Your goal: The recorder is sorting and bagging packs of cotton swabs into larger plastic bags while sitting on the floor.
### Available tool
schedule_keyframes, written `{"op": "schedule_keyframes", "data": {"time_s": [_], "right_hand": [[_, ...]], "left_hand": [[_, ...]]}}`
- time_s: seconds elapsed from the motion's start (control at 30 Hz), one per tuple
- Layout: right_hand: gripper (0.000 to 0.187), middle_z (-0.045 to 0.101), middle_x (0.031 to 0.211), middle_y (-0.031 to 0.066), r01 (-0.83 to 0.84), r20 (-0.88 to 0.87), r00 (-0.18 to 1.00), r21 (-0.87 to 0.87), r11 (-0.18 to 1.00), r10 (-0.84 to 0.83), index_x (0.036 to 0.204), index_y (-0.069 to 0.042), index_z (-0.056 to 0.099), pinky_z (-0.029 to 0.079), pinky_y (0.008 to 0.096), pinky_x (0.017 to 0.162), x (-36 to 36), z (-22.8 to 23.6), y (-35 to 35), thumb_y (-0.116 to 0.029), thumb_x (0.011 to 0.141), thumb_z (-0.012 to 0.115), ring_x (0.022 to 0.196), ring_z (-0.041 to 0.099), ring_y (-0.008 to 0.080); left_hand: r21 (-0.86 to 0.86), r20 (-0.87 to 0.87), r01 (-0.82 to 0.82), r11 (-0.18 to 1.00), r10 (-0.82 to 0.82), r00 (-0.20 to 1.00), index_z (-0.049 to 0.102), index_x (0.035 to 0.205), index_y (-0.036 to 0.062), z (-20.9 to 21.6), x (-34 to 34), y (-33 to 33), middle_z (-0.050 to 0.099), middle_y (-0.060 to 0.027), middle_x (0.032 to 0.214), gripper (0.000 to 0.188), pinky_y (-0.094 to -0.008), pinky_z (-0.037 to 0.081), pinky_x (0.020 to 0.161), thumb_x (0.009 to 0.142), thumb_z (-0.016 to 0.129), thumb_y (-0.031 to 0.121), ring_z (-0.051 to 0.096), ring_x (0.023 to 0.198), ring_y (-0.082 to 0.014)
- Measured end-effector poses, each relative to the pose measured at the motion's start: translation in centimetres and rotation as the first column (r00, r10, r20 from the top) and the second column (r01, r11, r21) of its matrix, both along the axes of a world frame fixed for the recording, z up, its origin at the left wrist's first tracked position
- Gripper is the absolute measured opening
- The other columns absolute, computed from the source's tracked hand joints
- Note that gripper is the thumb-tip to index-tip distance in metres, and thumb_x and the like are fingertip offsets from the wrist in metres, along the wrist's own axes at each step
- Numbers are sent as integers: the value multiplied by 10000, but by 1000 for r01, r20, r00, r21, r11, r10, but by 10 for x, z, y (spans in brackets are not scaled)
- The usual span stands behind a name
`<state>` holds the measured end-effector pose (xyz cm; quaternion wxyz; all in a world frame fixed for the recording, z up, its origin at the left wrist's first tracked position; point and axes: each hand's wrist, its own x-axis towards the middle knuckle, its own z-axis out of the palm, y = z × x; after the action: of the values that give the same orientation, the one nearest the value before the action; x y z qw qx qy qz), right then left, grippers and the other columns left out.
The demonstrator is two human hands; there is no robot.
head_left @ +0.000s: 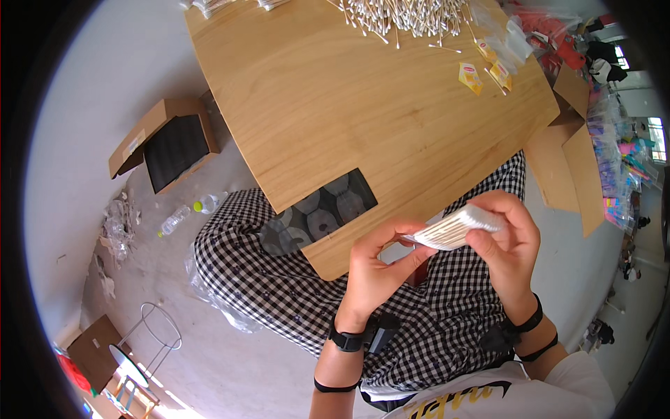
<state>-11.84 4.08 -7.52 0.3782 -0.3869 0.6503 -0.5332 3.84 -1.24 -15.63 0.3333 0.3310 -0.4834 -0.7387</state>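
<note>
Over my lap, just off the table's near edge, my right hand [513, 241] is closed around a flat bundle of cotton swabs [450, 230], white tips toward my palm. My left hand [380, 262] pinches at the bundle's other end, thumb and fingers closed on what looks like a clear plastic bag [407, 239]; its outline is hard to make out. A large heap of loose cotton swabs [412, 15] lies at the far edge of the wooden table [335, 105]. Small yellow packets [470, 78] and clear plastic bags [513, 42] lie at the table's far right.
A dark, see-through rectangular panel [335, 209] lies at the table's near left corner. Open cardboard boxes stand on the floor left [171, 146] and right [565, 167] of the table. Plastic bottles [174, 220] lie on the floor at left, with a wire-framed stool [129, 366] farther down.
</note>
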Motion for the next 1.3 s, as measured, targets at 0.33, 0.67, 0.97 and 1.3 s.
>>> {"op": "schedule_keyframes", "data": {"time_s": [0.33,0.67,0.97,1.3], "right_hand": [[276,607,1050,54,109,253,959,97,989,-130,1126,2,536,454,245,879,-13,-16,-5,-70,887,653,1011,561,108],[334,580,1109,68,-23,176,984,169,985,-8,1175,-2,531,445,263,897,-6,-20,-9,-18,864,651,1021,563,133],[236,618,969,95,-226,-434,860,149,963,269,1020,-14,609,487,291,753,7,-27,-9,0,798,690,867,606,207],[259,626,977,119,-232,-579,779,90,969,240,991,-17,634,512,320,749,16,-26,-9,45,753,711,867,625,245]], "left_hand": [[257,-179,23,966,24,984,668,982,-33,-4,4,-1,683,-68,933,127,-253,517,806,857,671,-10,654,872,-140],[-183,-51,-266,947,261,964,653,908,-17,-2,4,-7,632,-70,850,71,-243,499,657,844,681,-4,595,721,-127],[-68,117,-242,968,249,962,661,923,-29,-3,-7,5,641,-73,844,91,-219,492,577,845,687,11,621,697,-118],[346,-36,-125,930,146,989,662,948,-22,-6,-8,7,668,-30,817,100,-173,455,550,872,675,42,588,683,-39]]}}
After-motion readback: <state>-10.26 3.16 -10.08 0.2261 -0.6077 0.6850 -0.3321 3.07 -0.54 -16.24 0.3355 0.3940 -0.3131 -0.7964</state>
